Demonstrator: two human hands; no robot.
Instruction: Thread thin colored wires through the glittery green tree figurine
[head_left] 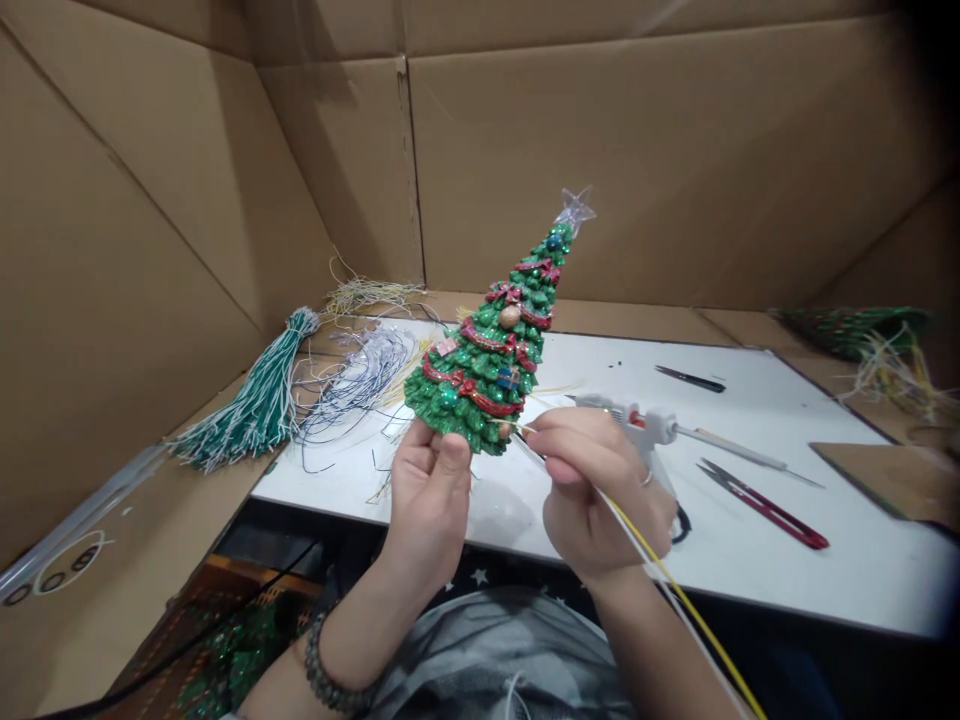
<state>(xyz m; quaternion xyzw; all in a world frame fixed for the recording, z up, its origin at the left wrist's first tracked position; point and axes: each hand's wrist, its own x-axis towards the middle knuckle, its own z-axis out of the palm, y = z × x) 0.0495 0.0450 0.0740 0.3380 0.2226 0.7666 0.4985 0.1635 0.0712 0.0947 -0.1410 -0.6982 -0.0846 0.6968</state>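
Note:
My left hand (431,490) is closed around the lower left edge of a small Christmas tree ornament (487,360), thumb on the front. Green and glittery, the tree has red garlands, bows and little baubles, and tilts to the right with a clear star (575,208) on its tip. At the tree's lower right edge, my right hand (600,480) pinches thin wires against or just beside the surface. A yellow wire (697,615) and a white one trail from that hand toward the lower right. Their exact contact with the tree is too small to make out.
On the white board (765,400) lie a glue gun (652,425), red-handled thread snips (765,505) and a dark pair (690,378). Bundled green-white wires (255,400) and loose blue-white wires (360,380) are at left. Another green tree (855,330) lies far right. Cardboard walls (637,150) enclose the back.

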